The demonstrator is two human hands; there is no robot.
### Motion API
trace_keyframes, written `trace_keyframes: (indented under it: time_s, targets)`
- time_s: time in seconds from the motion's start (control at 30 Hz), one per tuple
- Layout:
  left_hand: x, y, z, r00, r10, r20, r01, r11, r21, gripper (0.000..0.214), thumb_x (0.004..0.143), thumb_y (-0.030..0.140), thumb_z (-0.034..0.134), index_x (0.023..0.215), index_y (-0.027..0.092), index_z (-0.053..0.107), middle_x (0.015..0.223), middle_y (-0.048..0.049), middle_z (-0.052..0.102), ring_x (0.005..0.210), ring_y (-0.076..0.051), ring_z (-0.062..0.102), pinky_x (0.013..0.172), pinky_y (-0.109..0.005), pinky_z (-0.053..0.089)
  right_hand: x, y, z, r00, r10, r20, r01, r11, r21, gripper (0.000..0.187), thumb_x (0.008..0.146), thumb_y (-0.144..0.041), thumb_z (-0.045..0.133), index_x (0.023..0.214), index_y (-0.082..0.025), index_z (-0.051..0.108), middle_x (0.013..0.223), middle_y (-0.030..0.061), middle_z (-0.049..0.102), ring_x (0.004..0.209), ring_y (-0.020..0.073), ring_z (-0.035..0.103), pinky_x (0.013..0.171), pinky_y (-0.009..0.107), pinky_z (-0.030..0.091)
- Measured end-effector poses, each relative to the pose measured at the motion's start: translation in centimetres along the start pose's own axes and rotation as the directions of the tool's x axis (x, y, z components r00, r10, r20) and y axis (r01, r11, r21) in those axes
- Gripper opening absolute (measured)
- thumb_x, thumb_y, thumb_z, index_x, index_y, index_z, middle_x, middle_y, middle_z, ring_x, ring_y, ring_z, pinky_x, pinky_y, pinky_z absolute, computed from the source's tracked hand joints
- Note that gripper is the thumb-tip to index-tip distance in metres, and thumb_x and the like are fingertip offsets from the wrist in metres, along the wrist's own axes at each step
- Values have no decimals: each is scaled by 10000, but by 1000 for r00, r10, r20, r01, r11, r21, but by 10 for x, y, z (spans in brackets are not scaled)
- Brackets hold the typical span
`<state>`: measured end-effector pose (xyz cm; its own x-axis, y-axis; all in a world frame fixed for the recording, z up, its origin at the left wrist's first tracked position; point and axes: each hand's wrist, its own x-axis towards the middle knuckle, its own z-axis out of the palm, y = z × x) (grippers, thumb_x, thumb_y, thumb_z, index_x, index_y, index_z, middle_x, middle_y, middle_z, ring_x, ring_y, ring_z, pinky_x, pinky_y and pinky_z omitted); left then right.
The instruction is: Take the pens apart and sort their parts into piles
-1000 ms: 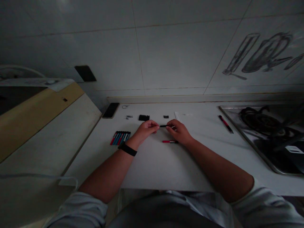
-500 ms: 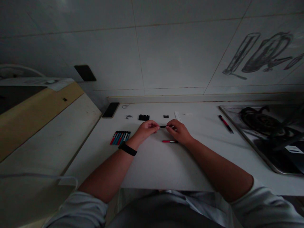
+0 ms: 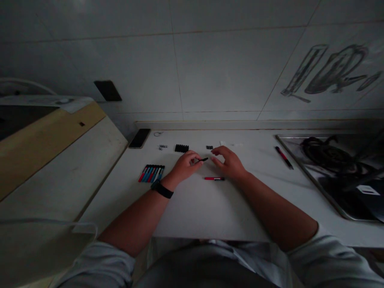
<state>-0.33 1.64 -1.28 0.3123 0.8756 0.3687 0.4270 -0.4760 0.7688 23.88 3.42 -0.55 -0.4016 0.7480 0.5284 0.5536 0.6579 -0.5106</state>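
Observation:
My left hand (image 3: 189, 163) pinches a small black pen part (image 3: 204, 160), which points out to the right from the fingertips. Just to the right, my right hand (image 3: 227, 161) has its thumb and fingers apart, holding nothing, with a small gap to the pen part. On the counter below it lies a red pen barrel (image 3: 214, 179) with a dark right end. Beyond the hands are a row of black pieces (image 3: 181, 148) and a small cluster of dark clip-like pieces (image 3: 209, 147). Left of my left hand, several red, blue and white pen barrels (image 3: 151, 173) lie side by side.
Small metallic pieces (image 3: 162, 147), a ring-shaped item (image 3: 158, 134) and a phone (image 3: 139, 138) lie at the back left of the white counter (image 3: 198, 216). A red-and-black pen (image 3: 284, 157) lies beside the stove (image 3: 333, 188). A white cabinet-like box (image 3: 69, 172) borders the left.
My right hand has let go of the black pen part and its fingers have spread. The part stays in my left hand, now tilted up to the right.

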Motion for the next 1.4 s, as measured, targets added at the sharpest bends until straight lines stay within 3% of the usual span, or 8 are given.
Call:
trace_keyframes:
  time_s: [0.1,0.27,0.43,0.57,0.73,0.87,1.1,1.4]
  targets:
    - [0,-3,0,1000,-18,-20,18,1000,7,143,925,322,678,935,181,702,992,-57,647,834,-164,595,725,-291,459,16,20,-11,994,94,-61,-102,986,-132,232,986,-332,592,1155,-217,703,1093,114,700,998,255,663,920,412,532]
    - [0,-3,1,1000,-19,1,19,1000,19,147,932,330,671,944,186,702,1014,-56,652,839,-164,598,737,-289,471,34,49,-11,985,153,80,-113,920,-375,303,946,-248,622,1226,-225,735,1205,135,698,1091,294,630,998,458,489]
    - [0,-5,1,1000,-24,8,24,999,34,156,934,341,666,932,188,700,1013,-60,652,832,-164,594,739,-290,474,30,58,5,975,176,138,-96,886,-454,360,955,-225,598,1281,-268,743,1317,133,661,1207,336,568,1017,498,455]
    - [0,-7,2,1000,-27,2,27,999,41,148,932,336,667,932,191,699,1007,-56,651,812,-158,586,748,-294,478,26,61,7,972,181,152,-91,880,-466,311,960,-230,595,1198,-287,786,1353,123,643,1237,349,543,1025,508,437]
    - [0,-7,1,1000,-24,0,24,999,39,154,929,337,668,935,186,698,993,-56,650,800,-155,583,757,-301,480,29,62,4,973,167,158,-77,886,-458,345,945,-200,604,1236,-282,769,1319,122,660,1210,338,556,1025,501,430]
    - [1,-6,1,1000,-26,4,26,999,41,151,928,334,667,935,186,698,992,-58,652,803,-156,587,758,-304,481,31,59,2,971,170,169,-75,885,-459,244,945,-219,626,1105,-266,804,1246,115,694,1165,331,577,1010,494,423]
    - [1,-6,0,999,-36,16,35,998,47,150,932,334,663,928,189,702,1001,-55,649,802,-153,585,745,-296,477,30,52,2,975,54,217,51,891,-451,203,945,-213,640,1059,-268,799,1211,95,716,1158,311,587,1019,482,403]
    - [1,-5,0,1000,-25,3,25,999,31,148,927,329,669,936,184,700,1021,-62,655,828,-161,599,739,-293,482,28,44,1,974,68,215,23,919,-393,206,977,-200,564,1055,-201,755,1123,133,731,1085,292,625,995,449,427]
